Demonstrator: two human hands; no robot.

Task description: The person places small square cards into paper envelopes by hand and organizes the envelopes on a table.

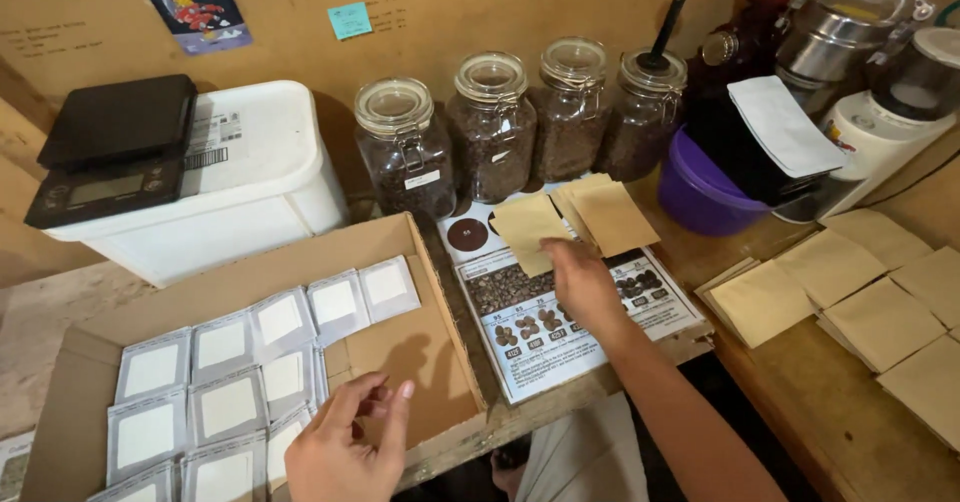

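Over a printed chart [560, 322] of coffee beans on the wooden tabletop [800, 382], right hand [585, 284] reaching forward, grip closing narrowly on a tan paper pouch [527, 228], two more tan pouches [605, 212] fanning just behind it. Lower left, left hand [350, 447] hovering over the edge of a shallow cardboard box [420, 347], grip loosely curled and holding nothing, white-fronted sachets [225, 382] lying in overlapping rows inside the box. Behind the chart, four glass clip-top jars [520, 127] of dark beans standing in a row. Far left, a black scale [110, 147] sitting on a white tub [250, 192]. To the right, a purple bowl [695, 197] and more flat tan pouches [860, 302] spreading across the tabletop.
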